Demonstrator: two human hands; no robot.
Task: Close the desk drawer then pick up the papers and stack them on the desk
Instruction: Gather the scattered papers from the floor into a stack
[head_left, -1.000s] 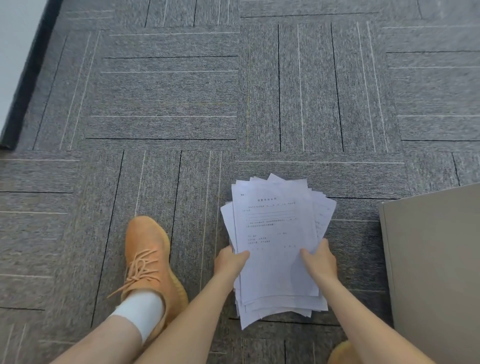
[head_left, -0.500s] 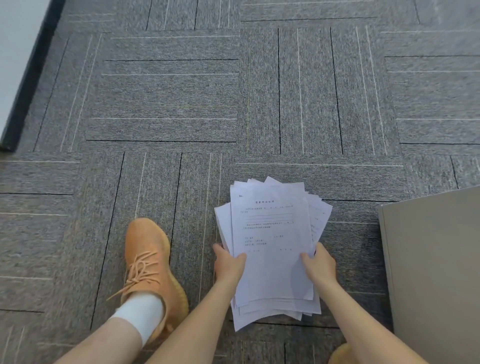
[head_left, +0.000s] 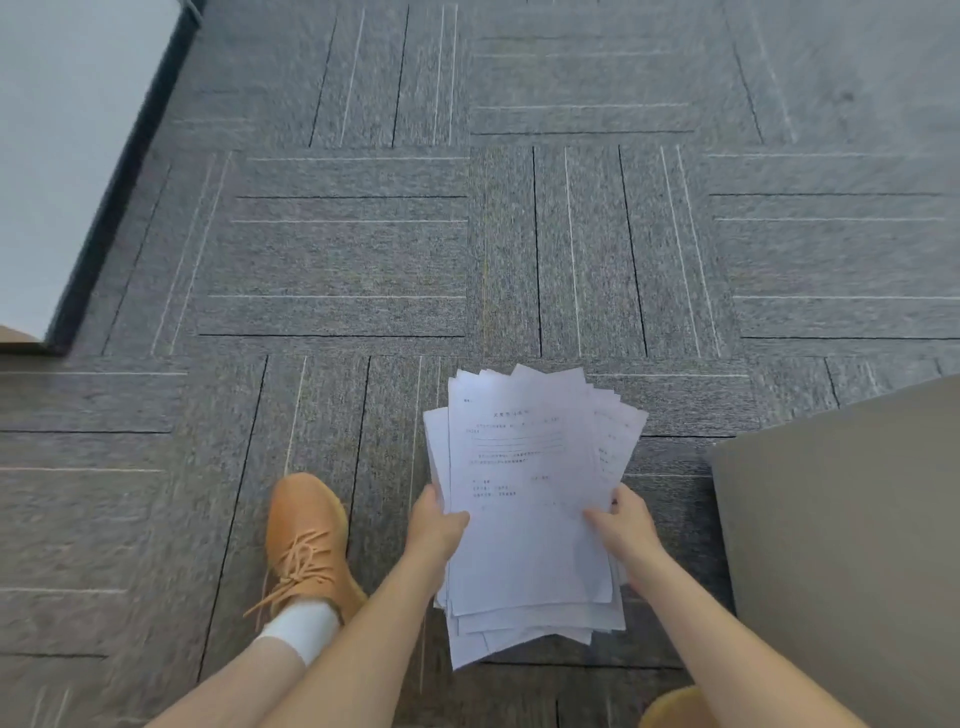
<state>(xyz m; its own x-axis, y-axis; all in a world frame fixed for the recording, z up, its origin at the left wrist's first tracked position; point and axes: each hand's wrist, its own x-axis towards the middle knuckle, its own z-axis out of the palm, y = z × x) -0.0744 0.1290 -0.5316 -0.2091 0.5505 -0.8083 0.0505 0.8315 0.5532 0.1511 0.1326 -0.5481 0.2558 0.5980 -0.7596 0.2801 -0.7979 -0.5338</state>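
1. Your left hand (head_left: 434, 530) grips the papers (head_left: 524, 519) at their 9 o'clock edge, thumb on top.
2. Your right hand (head_left: 626, 530) pinches their 3 o'clock edge.
3. The papers sit fanned and uneven between both hands, above the carpet (head_left: 363, 249).
4. A shoe (head_left: 306, 540) lies at 9 o'clock of the papers; a grey panel (head_left: 841, 545) at 3 o'clock.

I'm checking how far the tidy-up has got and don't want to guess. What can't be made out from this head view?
- Desk drawer: not in frame; only a grey panel, cut by the right edge.
- Print on the papers: too small and blurred to read.
- Sheet count: overlapping sheets hide it.
- Fingers of the left hand and right hand: mostly behind the papers.
- Second shoe: cut by the bottom edge.
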